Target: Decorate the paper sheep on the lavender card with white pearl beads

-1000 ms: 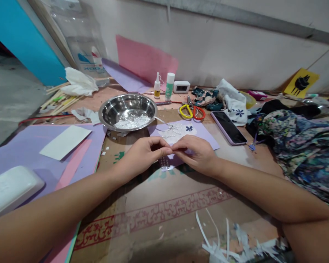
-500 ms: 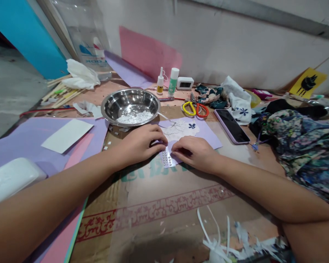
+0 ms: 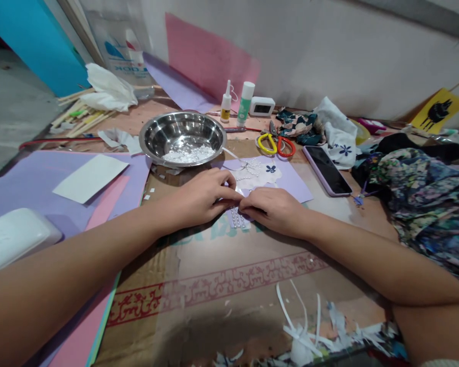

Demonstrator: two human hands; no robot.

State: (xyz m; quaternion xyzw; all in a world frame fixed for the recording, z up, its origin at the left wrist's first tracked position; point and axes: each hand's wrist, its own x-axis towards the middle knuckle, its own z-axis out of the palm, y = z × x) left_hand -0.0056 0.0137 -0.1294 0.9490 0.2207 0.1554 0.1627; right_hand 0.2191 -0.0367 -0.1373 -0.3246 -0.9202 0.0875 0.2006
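Both of my hands meet over the near edge of a purple sheet of paper (image 3: 296, 183). A clear strip of stick-on pearls (image 3: 237, 219) lies there in rows, its upper part hidden by my fingers. My left hand (image 3: 208, 196) pinches at the strip's top end with thumb and forefinger. Close beside it, my right hand (image 3: 273, 209) has its fingertips pressed together on the strip's right side; anything tiny between them is hidden. On the sheet just beyond sits a white fabric piece (image 3: 265, 178) with a dark blue flower, and a string of small beads (image 3: 248, 171) lies across it.
A steel bowl (image 3: 145, 140) of clear bits stands behind my left hand. Farther back are a glue bottle (image 3: 225, 107), a glue stick (image 3: 245, 104) and scissors (image 3: 268, 145). A phone (image 3: 327, 171) and floral cloth (image 3: 424, 204) lie right; coloured paper (image 3: 19, 178) lies left.
My fingertips have come together over the strip of pearls, closing the small gap between my hands. The view has tilted slightly downward.
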